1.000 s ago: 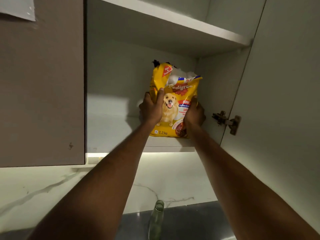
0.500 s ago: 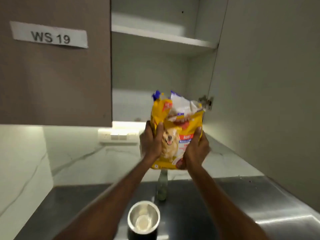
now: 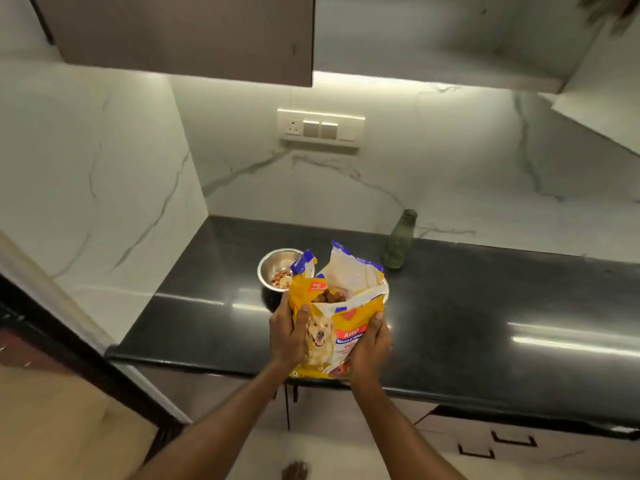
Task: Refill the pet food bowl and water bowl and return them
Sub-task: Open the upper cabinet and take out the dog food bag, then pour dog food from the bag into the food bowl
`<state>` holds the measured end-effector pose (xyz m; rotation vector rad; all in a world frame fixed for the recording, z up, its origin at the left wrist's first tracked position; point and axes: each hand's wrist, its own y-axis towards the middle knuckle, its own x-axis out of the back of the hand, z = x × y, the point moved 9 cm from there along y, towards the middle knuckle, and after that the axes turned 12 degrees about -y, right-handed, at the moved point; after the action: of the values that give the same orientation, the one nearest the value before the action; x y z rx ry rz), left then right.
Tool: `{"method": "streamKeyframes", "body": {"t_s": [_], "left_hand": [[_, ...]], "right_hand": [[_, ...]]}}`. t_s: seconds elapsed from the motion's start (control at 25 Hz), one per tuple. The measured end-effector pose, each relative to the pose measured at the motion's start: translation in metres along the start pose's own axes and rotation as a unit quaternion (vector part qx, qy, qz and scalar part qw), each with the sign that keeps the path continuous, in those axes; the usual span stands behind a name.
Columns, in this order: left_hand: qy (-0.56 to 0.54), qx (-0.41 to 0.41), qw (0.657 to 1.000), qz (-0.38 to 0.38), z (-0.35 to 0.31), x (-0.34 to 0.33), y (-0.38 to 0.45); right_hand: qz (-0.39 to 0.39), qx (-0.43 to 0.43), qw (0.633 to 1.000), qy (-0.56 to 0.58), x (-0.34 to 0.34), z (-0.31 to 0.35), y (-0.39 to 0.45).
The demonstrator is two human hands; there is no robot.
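I hold a yellow dog food bag (image 3: 334, 320) upright over the front of the black countertop (image 3: 467, 306). My left hand (image 3: 287, 336) grips its left side and my right hand (image 3: 369, 348) grips its right side. The bag's top is torn open and brown kibble shows inside. Just behind the bag's left corner a steel bowl (image 3: 273, 268) stands on the counter with a few kibble pieces in it; the bag hides part of its rim. A green glass bottle (image 3: 400, 240) stands upright by the back wall, to the right of the bowl.
A switch and socket panel (image 3: 321, 128) is on the marble back wall. A brown upper cabinet (image 3: 194, 32) hangs above the left, and an open cabinet door (image 3: 602, 95) juts in at upper right. A marble side wall bounds the counter's left. Drawers sit below.
I have brought the bag down from the upper cabinet shelf to just above the counter near the bowl. My view has tilted down from the cabinet to the countertop.
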<state>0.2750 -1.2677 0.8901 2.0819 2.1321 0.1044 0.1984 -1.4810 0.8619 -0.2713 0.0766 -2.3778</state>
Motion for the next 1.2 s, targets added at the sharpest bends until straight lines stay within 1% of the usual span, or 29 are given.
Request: {"method": "streamKeyframes", "body": {"t_s": [0.08, 0.16, 0.24, 0.32, 0.36, 0.4, 0.44, 0.48, 0.52, 0.56, 0.6, 0.64, 0.68, 0.72, 0.76, 0.8, 0.84, 0.88, 0.92, 0.96, 1.0, 1.08, 1.12, 1.2], "left_hand": [[-0.009, 0.011, 1.0, -0.017, 0.015, 0.015, 0.021], [0.004, 0.019, 1.0, -0.014, 0.04, 0.027, 0.039], [-0.001, 0.042, 0.999, 0.012, 0.075, 0.037, 0.049], [-0.023, 0.09, 0.994, 0.064, 0.095, 0.041, 0.049], [-0.032, 0.105, 0.99, 0.088, 0.09, 0.042, 0.049], [-0.04, 0.102, 0.99, 0.092, 0.076, 0.043, 0.053], [-0.037, 0.077, 0.994, 0.069, 0.053, 0.048, 0.06], [-0.038, 0.04, 0.998, 0.032, 0.026, 0.052, 0.07], [-0.024, -0.009, 1.0, 0.003, -0.007, 0.05, 0.081], [0.008, -0.07, 0.998, 0.0, -0.044, 0.04, 0.088], [0.053, -0.121, 0.991, 0.017, -0.08, 0.02, 0.093], [0.093, -0.154, 0.982, 0.059, -0.104, -0.008, 0.096], [0.131, -0.154, 0.975, 0.097, -0.109, -0.033, 0.1], [0.159, -0.123, 0.972, 0.118, -0.1, -0.052, 0.102], [0.174, -0.072, 0.974, 0.126, -0.082, -0.061, 0.105], [0.2, -0.03, 0.97, 0.135, -0.058, -0.063, 0.109], [0.255, -0.025, 0.955, 0.151, -0.039, -0.062, 0.11], [0.33, -0.046, 0.927, 0.172, -0.023, -0.058, 0.113], [0.404, -0.068, 0.892, 0.193, -0.008, -0.05, 0.116], [0.447, -0.072, 0.868, 0.204, 0.007, -0.038, 0.119], [0.456, -0.059, 0.864, 0.205, 0.019, -0.024, 0.124], [0.408, -0.009, 0.892, 0.193, 0.045, 0.006, 0.126], [0.359, 0.034, 0.914, 0.187, 0.062, 0.02, 0.12], [0.197, 0.138, 0.958, 0.153, 0.096, 0.04, 0.095]], "right_hand": [[0.046, -0.012, 0.999, 0.001, -0.031, -0.009, 0.017], [0.086, -0.019, 0.996, 0.007, -0.057, -0.024, 0.03], [0.119, -0.023, 0.993, -0.006, -0.071, -0.041, 0.035], [0.133, -0.024, 0.99, -0.04, -0.074, -0.053, 0.036], [0.118, -0.026, 0.991, -0.055, -0.069, -0.05, 0.035], [0.084, -0.024, 0.993, -0.082, -0.062, -0.038, 0.038], [0.031, 0.0, 0.993, -0.116, -0.05, -0.015, 0.042], [-0.017, 0.055, 0.989, -0.139, -0.04, 0.019, 0.046], [-0.034, 0.14, 0.977, -0.156, -0.04, 0.063, 0.046], [-0.015, 0.255, 0.951, -0.173, -0.051, 0.104, 0.04], [0.037, 0.359, 0.913, -0.191, -0.067, 0.142, 0.027], [0.104, 0.405, 0.88, -0.226, -0.098, 0.159, 0.014], [0.169, 0.4, 0.86, -0.268, -0.128, 0.162, 0.007], [0.19, 0.372, 0.841, -0.345, -0.151, 0.152, 0.007], [0.157, 0.337, 0.827, -0.423, -0.161, 0.135, 0.014], [0.13, 0.333, 0.817, -0.453, -0.166, 0.123, 0.02], [0.151, 0.361, 0.806, -0.444, -0.17, 0.11, 0.022], [0.195, 0.392, 0.782, -0.444, -0.172, 0.1, 0.024], [0.214, 0.424, 0.744, -0.469, -0.172, 0.093, 0.03], [0.205, 0.448, 0.711, -0.501, -0.17, 0.083, 0.038], [0.194, 0.439, 0.711, -0.514, -0.162, 0.082, 0.047], [0.216, 0.352, 0.761, -0.501, -0.155, 0.063, 0.063], [0.239, 0.312, 0.787, -0.475, -0.153, 0.048, 0.066], [0.264, 0.242, 0.839, -0.41, -0.146, 0.017, 0.065]]}}
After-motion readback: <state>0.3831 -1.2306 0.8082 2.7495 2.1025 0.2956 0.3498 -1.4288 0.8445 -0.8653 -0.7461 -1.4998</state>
